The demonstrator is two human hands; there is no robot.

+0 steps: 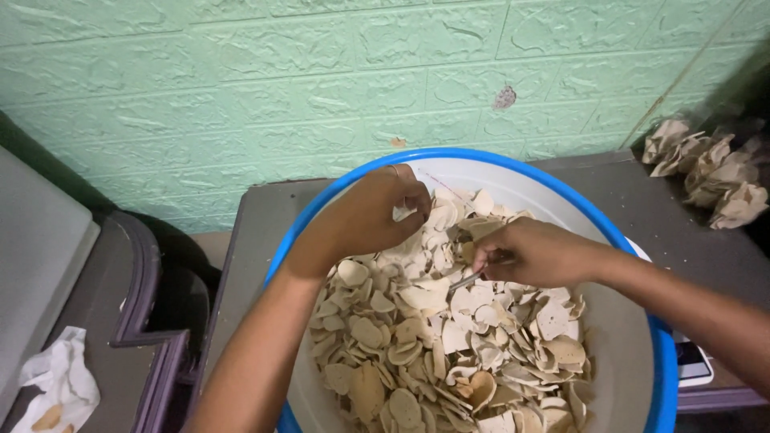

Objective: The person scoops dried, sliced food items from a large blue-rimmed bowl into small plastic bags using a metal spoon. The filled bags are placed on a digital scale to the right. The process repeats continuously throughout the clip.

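Note:
A large white basin with a blue rim (pixel 561 200) stands on a dark table and holds a heap of pale, thin dried chips (pixel 433 353). My left hand (pixel 369 216) reaches in over the heap, its fingers pinched on a chip near the far side. My right hand (pixel 533 252) is closed around a thin metal tool whose tip (pixel 464 281) points down into the chips. Both forearms cross over the basin.
The dark table's top (pixel 257 232) meets a green textured wall (pixel 281 88). Crumpled brown paper pieces (pixel 710 172) lie at the right. A white cloth (pixel 56 381) rests on a dark bench at the lower left. A flat white device (pixel 691 362) pokes out beside the basin.

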